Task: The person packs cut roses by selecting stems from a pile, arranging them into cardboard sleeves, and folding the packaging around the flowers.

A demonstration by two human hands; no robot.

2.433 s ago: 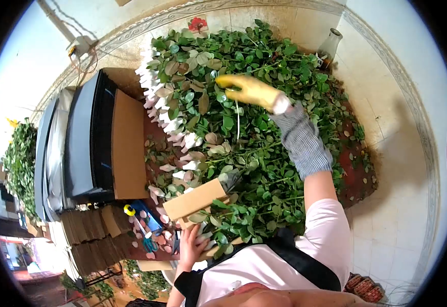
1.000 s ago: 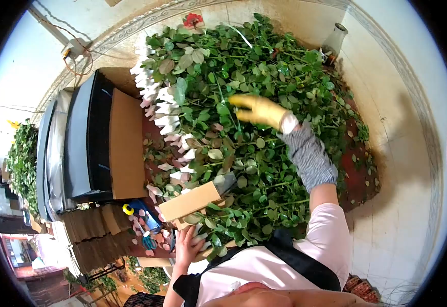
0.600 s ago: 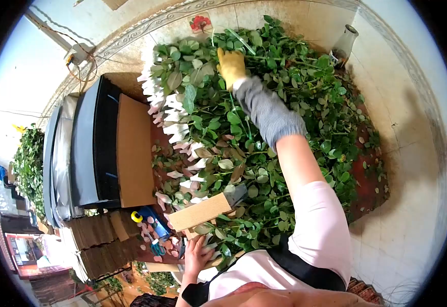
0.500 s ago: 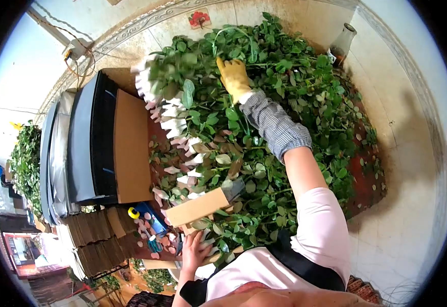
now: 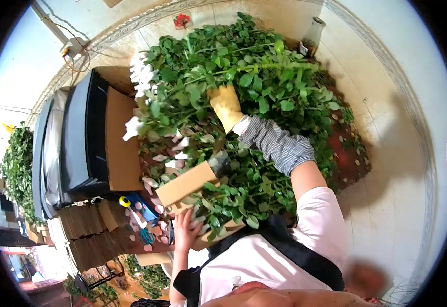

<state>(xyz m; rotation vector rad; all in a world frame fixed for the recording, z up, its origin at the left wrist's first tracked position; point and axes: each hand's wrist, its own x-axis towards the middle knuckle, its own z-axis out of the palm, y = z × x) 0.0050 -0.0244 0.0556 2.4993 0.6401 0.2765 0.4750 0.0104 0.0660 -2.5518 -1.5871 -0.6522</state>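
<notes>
The camera sits on the person's head and looks forward and down. The pale shirt (image 5: 244, 261) is very near it, the leafy stems (image 5: 285, 105) are farther off, and the wall (image 5: 285, 15) is behind them. The view is wide and round.

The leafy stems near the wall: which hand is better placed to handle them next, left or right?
Probably the right hand: it is gloved and reaches in among the leafy stems. The left hand is bare and sits farther off, beside the cardboard piece.
</notes>
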